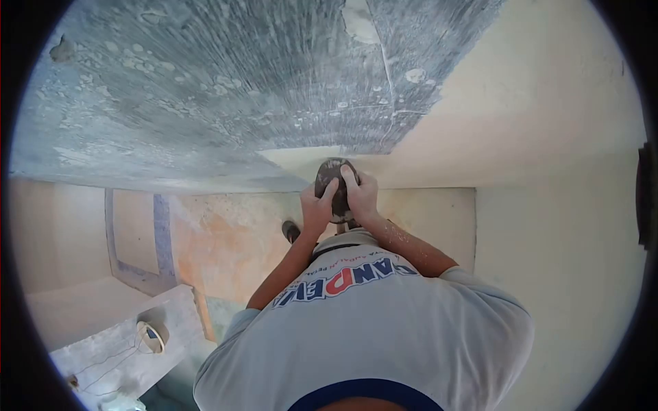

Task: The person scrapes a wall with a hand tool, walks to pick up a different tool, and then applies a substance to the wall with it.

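Note:
In the head view, my left hand (318,207) and my right hand (362,196) grip a dark oval object (332,179) in front of my waist. Both thumbs press on its face, and the fingers curl round its edges out of sight. Pale smears and specks mark its dark surface; I cannot tell its exact kind. White dust dots my right forearm. Just ahead of the hands rises a streaked grey wall (226,82), rough with pale blotches and a crack. A cream-coated area (507,103) borders the grey on the right, and a small cream patch (301,157) lies right beyond my hands.
Below is a stained floor (226,233) with orange and pale marks, and my dark shoe (290,229) stands on it. At lower left, a whitish board (110,356) carries a round pale bucket (162,337). A dark fitting (643,197) juts out at the far right.

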`<state>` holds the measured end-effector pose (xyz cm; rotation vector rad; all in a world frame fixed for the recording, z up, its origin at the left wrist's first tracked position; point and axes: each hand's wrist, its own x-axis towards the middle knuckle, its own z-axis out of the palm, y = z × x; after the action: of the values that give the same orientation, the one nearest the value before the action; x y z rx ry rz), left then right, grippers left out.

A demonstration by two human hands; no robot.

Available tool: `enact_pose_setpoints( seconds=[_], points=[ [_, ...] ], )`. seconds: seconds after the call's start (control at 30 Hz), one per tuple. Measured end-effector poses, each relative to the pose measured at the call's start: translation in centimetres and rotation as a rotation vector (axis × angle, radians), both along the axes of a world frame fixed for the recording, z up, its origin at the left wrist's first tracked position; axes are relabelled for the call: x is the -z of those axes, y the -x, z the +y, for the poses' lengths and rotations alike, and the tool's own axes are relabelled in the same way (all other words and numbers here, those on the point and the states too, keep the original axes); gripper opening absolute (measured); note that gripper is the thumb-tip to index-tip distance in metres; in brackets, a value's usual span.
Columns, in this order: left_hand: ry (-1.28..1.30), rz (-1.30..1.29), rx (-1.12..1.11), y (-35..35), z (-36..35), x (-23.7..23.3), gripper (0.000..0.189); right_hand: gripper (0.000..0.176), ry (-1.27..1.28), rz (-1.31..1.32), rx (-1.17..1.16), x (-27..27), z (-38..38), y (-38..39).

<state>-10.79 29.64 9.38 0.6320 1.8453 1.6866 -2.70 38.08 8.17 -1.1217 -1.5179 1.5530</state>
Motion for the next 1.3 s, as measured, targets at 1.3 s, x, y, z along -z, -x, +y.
enact_pose_setpoints(
  seconds=[1.3],
  points=[
    [-0.150, 0.147, -0.050, 0.0, 1.0, -2.9, 0.024, 0.032, -0.081, 0.206, 0.015, -2.0, -0.1, 0.6]
  ],
)
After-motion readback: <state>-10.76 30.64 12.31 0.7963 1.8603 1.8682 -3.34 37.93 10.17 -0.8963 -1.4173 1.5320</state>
